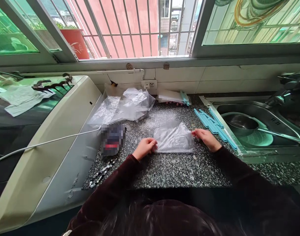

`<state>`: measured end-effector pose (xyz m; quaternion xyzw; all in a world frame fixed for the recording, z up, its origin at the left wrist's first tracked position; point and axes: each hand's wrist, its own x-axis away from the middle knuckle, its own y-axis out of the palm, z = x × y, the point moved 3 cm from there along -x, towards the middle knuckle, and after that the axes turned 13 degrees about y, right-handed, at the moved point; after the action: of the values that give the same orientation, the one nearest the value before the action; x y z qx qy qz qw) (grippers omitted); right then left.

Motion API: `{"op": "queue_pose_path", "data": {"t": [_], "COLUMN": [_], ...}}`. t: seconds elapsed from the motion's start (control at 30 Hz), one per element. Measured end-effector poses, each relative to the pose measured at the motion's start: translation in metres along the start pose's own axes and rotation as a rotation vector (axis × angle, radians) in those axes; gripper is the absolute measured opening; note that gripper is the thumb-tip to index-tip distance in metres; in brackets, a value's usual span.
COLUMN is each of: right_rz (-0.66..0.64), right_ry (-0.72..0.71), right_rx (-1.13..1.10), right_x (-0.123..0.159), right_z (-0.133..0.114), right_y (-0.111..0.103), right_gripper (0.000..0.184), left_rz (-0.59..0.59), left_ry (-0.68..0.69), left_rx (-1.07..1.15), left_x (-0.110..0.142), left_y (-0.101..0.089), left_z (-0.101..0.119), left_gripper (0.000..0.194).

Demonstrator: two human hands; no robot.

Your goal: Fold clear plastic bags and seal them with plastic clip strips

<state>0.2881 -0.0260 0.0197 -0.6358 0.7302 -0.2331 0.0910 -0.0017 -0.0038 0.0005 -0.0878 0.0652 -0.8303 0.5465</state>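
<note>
A clear plastic bag (174,137) lies nearly flat on the speckled stone counter (179,170) in front of me. My left hand (145,147) pinches the bag's left edge between thumb and fingers. At the opposite edge, my right hand (207,138) has its thumb and forefinger closed on the bag's right side. Between the hands the film looks wrinkled and shiny. Beyond it, to the left, sits a heap of crumpled clear plastic (132,105). Light-blue plastic strips (209,121) lie in a loose pile to the right of my right hand.
A stack of flat bags (170,96) with blue strips rests by the wall, near a socket (150,84). Left of my left hand is a blurred-out phone-like object (112,139) with a white cable (53,141). A metal sink (282,131) holds a pan (240,124).
</note>
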Motion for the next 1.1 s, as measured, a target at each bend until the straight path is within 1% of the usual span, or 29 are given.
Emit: {"op": "queue_pose_path", "data": {"t": [0.03,0.07,0.13,0.2,0.27,0.3,0.4,0.5,0.6,0.7,0.87,1.0,1.07,1.1], "right_rz": [-0.025,-0.009,0.061,0.117,0.15,0.163,0.203,0.249,0.278,0.278,0.286,0.268,0.297,0.337], "right_ry": [-0.048,-0.1,-0.212,-0.274,-0.294,-0.3,-0.313,-0.328,-0.354,-0.371,-0.399,-0.391,-0.393,-0.4], "right_rx": [0.1,0.194,0.334,0.404,0.434,0.442,0.456,0.482,0.506,0.511,0.507,0.547,0.567,0.574], "right_x": [0.011,0.021,0.039,0.05,0.055,0.056,0.058,0.062,0.069,0.075,0.082,0.087,0.091,0.094], "right_z": [0.004,0.008,0.015,0.02,0.024,0.025,0.028,0.028,0.028,0.028,0.029,0.033,0.032,0.03], "right_y": [0.0,0.001,0.004,0.01,0.016,0.018,0.022,0.023,0.024,0.025,0.023,0.023,0.021,0.019], "right_gripper": [0.048,0.04,0.027,0.021,0.02,0.019,0.017,0.015,0.013,0.011,0.012,0.013,0.013,0.012], "left_rz": [-0.003,-0.01,-0.029,-0.038,-0.028,-0.016,0.02,0.062,0.087,0.096,0.122,0.123,0.115,0.113], "left_ry": [-0.005,-0.008,-0.015,-0.023,-0.021,-0.008,0.073,0.162,0.224,0.264,0.302,0.337,0.365,0.382], "left_rx": [0.004,0.007,0.008,0.014,0.031,0.045,0.064,0.016,-0.066,-0.14,-0.164,-0.182,-0.218,-0.247], "left_x": [-0.001,-0.002,-0.005,-0.007,-0.007,-0.006,0.001,0.011,0.018,0.021,0.027,0.035,0.038,0.038], "left_y": [0.0,0.0,0.001,0.001,0.0,-0.001,-0.006,-0.009,-0.006,-0.003,-0.004,-0.007,-0.009,-0.009], "left_z": [0.0,0.0,0.0,0.0,0.0,-0.001,-0.004,-0.008,-0.011,-0.013,-0.015,-0.021,-0.024,-0.026], "left_gripper": [0.019,0.019,0.019,0.02,0.023,0.029,0.051,0.059,0.058,0.054,0.051,0.049,0.048,0.047]}}
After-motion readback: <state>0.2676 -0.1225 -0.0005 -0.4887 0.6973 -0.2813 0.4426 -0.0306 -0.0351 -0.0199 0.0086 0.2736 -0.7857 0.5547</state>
